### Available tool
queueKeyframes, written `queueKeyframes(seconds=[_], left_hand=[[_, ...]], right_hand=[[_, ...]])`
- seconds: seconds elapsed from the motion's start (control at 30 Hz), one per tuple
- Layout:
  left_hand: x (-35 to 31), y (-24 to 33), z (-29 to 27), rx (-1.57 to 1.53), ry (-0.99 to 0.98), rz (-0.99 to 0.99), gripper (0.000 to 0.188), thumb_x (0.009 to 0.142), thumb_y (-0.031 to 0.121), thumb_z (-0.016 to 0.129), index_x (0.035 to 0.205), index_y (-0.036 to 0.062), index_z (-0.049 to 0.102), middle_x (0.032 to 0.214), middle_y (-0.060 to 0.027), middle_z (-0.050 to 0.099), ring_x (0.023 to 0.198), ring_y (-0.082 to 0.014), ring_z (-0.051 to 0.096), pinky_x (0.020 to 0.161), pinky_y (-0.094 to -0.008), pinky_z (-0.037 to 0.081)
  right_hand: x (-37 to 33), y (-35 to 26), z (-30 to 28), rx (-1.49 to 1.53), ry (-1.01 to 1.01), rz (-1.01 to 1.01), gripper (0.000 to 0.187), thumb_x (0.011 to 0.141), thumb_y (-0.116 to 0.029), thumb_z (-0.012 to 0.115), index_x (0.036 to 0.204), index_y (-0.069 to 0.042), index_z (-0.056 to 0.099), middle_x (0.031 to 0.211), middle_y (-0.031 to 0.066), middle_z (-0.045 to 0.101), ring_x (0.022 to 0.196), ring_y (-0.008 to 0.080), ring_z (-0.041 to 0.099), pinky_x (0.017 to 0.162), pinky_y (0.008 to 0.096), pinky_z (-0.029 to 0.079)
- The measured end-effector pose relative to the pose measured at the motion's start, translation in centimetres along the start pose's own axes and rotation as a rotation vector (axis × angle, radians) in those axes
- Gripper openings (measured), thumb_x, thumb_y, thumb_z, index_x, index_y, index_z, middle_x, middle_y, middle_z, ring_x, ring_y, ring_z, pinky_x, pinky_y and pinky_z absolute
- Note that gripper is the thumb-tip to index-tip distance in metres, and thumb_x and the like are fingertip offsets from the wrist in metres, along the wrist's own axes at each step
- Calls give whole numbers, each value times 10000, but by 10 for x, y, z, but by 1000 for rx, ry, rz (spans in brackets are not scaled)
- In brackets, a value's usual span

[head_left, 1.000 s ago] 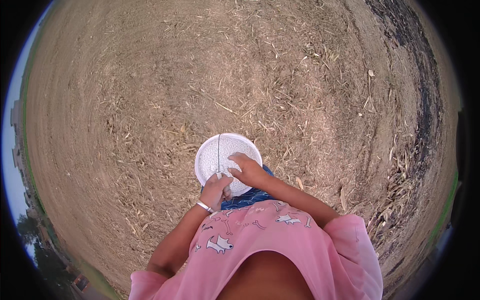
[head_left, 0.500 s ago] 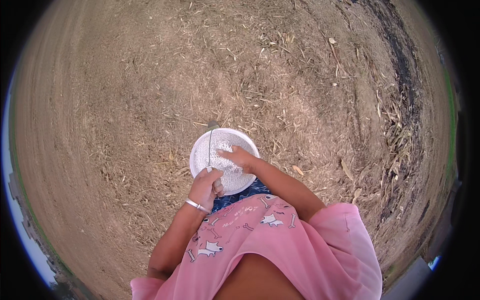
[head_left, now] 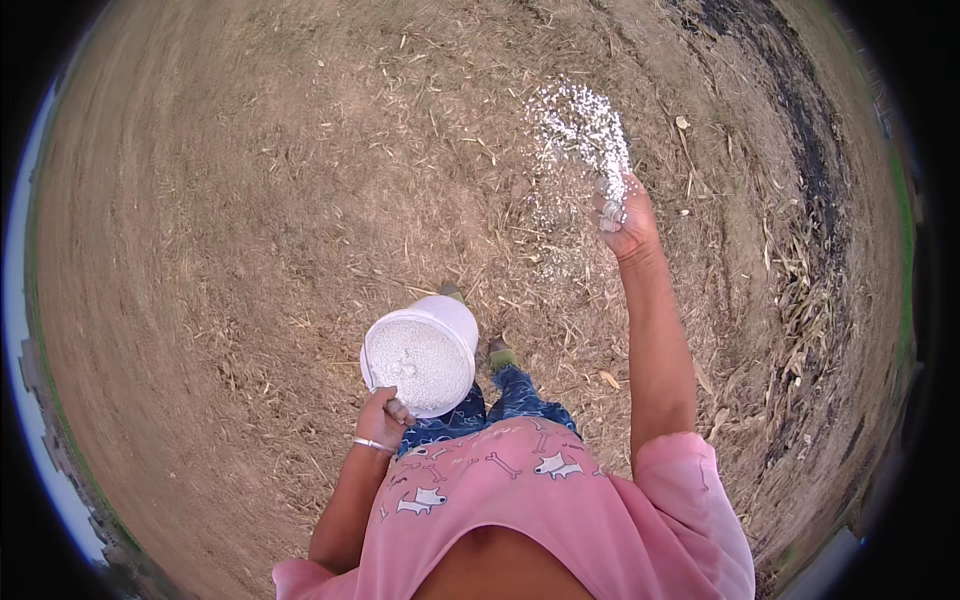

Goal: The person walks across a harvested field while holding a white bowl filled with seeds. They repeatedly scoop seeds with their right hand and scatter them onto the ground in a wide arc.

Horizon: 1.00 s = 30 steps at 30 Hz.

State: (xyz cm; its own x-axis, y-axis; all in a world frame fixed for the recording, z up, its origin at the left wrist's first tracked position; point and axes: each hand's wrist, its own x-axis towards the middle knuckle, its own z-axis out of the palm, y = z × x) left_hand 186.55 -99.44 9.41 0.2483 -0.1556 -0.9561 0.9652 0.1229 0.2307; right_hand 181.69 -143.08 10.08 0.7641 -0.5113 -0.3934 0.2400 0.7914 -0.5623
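My left hand (head_left: 387, 418) is closed around the handle of a white bucket (head_left: 458, 318), at the near edge of its rim. The bucket leans toward me and to the left, and white granules (head_left: 425, 365) fill it to near the rim. Far out to the right, my right hand (head_left: 628, 222) is stretched forward, its fingers loosely curled but letting go. A spray of white granules (head_left: 580, 125) flies from it through the air, fanning forward and to the left; some cover part of the fingers.
Dry brown soil (head_left: 250, 200) strewn with straw bits spreads all around. A dark strip (head_left: 800, 130) runs along the right, with dry husks (head_left: 795, 270) beside it. My feet (head_left: 502, 355) in greenish shoes show below the bucket.
My right hand has left the bucket and swung out forward and right, releasing granules into the air. The bucket, still in my left hand, has shifted left and tilted.
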Motion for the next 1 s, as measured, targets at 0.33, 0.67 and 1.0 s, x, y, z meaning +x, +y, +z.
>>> queueKeyframes(seconds=[0.33, 0.67, 1.0], left_hand=[[43, 71, -54, -167, 144, 39, 250, 729, 167, 515, 573, 164, 320, 457, 37, 244, 417, -122, 277, 449, -312, 282], [47, 127, -52, -128, 309, 55, 238, 711, 170, 531, 609, 165, 316, 476, 49, 236, 423, -114, 260, 482, -314, 326], [67, 148, -8, 66, 193, 104, 200, 726, 173, 517, 616, 154, 351, 465, 35, 248, 415, -126, 276, 454, -314, 300]], right_hand=[[-116, 11, -180, 0, 876, 50, 198, 893, -251, 363, 745, -141, 437, 502, -53, 360, 337, 51, 313, 258, 185, 229], [-18, -9, -160, 158, 795, -95, 134, 866, -146, 414, 966, -72, 462, 619, 9, 472, 431, 76, 404, 323, 175, 314], [-19, -23, -195, 128, 868, -178, 137, 887, -268, 403, 852, -143, 450, 500, -65, 338, 357, 42, 303, 275, 183, 206]])
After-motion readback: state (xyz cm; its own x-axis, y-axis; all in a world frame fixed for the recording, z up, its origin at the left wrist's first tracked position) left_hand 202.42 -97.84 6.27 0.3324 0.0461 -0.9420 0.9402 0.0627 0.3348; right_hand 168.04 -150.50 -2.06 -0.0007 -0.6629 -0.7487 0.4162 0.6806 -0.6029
